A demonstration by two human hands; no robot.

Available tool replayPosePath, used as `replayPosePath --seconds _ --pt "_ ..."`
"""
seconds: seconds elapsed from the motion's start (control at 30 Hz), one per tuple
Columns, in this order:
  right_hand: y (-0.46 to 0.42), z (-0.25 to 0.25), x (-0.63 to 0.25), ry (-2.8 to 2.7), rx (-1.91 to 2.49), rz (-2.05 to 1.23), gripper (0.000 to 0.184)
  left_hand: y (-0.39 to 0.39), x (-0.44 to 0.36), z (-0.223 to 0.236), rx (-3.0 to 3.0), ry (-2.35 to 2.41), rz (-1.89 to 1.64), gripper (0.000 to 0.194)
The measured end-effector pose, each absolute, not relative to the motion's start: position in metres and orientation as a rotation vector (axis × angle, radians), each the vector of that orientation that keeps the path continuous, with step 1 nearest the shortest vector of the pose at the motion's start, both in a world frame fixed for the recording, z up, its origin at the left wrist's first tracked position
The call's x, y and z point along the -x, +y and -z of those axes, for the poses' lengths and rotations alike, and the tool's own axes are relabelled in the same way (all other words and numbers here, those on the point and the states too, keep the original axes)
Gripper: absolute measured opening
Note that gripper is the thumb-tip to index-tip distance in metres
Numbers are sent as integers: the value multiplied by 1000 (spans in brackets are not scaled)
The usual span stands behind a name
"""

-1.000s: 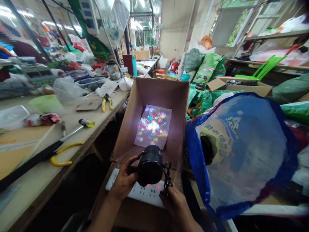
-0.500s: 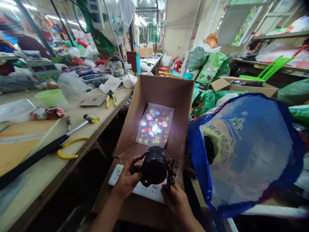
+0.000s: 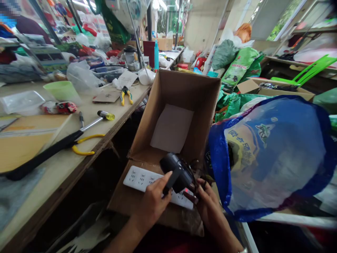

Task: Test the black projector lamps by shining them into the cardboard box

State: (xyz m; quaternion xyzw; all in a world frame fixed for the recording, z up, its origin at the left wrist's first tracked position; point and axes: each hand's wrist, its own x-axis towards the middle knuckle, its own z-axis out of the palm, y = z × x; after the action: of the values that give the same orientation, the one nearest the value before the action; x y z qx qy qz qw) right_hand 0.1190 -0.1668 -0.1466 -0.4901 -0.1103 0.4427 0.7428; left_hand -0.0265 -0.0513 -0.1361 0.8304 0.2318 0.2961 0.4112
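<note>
1. Head view: a small black projector lamp [image 3: 176,172] is held in the air by both hands, just above a white power strip [image 3: 140,179]. The strip lies on the front flap of a cardboard box [image 3: 189,88].
2. The lamp's long axis runs from its round head at upper left toward its rear at lower right, and a dark stem slants down toward the left hand [image 3: 151,200].
3. The left fingers [image 3: 158,188] are closed around that stem, with the thumb on top.
4. The right hand [image 3: 210,207] is at the rear end, and its right fingers [image 3: 201,191] are curled on the dark wires there. Their exact grip is partly hidden.
5. The left hand sits nearer the lamp's head. A white paper sheet [image 3: 172,128] lies inside the box, beyond both hands.
</note>
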Motion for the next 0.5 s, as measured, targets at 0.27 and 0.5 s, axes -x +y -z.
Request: replayPosePath --seconds 0.27,0.5 --pt "-183 134 -116 -564 1513 -724 48 -78 30 118 -2425 422 -792 74" --pt "-198 119 -115 -586 1411 -799 56 -69 31 102 -2273 240 -908 94"
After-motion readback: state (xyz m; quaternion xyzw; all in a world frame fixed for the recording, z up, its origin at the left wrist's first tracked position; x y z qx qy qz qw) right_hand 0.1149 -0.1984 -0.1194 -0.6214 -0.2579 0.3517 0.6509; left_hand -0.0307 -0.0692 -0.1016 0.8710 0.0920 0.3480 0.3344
